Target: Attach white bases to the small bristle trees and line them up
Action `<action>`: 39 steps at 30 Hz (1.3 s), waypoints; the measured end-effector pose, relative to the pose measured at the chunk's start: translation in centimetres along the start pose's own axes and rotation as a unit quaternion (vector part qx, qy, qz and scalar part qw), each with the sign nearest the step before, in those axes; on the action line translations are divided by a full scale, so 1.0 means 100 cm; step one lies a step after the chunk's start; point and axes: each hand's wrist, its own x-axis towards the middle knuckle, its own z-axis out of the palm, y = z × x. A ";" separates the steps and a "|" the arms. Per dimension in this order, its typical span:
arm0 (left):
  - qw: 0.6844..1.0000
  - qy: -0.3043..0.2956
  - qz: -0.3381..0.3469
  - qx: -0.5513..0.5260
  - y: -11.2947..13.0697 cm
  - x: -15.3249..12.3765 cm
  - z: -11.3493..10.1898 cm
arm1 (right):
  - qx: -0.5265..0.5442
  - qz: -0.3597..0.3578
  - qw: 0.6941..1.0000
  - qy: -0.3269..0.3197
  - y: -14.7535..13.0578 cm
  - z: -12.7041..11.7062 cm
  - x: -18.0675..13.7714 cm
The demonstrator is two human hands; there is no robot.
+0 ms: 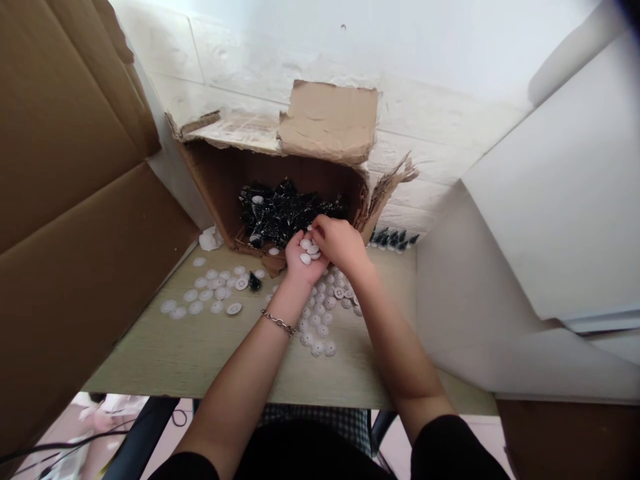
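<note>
My left hand [297, 267], palm up, cups several small white round bases [306, 259]. Above that palm, my right hand [345, 243] pinches at what looks like another white base [309, 227], mostly hidden by the fingers. Both hands are in front of an open cardboard box [200, 180] lying on its side. Inside it is a pile of small dark green bristle trees [285, 207] with white-flecked tips. More loose white bases [317, 320] lie on the table under my wrists, and another group [210, 283] spreads to the left around one small tree [255, 282].
Small trees [395, 238] stand in rows on white bases right of the box. The pale wooden table [210, 360] ends near my body. A tall brown cardboard panel [75, 200] borders the left, and white panels [465, 287] border the right. Crumpled white material [210, 238] lies beside the box.
</note>
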 end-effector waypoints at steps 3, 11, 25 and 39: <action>1.000 -0.008 0.021 0.013 0.001 0.003 -0.002 | 0.027 -0.033 0.999 -0.018 0.000 -0.001 -0.001; 0.997 -0.024 0.060 0.049 0.009 -0.001 -0.001 | 0.104 -0.084 0.989 -0.065 0.005 -0.007 -0.003; 0.996 -0.040 0.065 0.053 0.008 0.002 -0.005 | 0.140 -0.079 0.984 -0.073 0.005 -0.007 -0.002; 0.991 -0.081 0.073 0.074 0.000 0.003 -0.007 | 0.210 -0.088 0.972 -0.059 -0.011 -0.004 0.000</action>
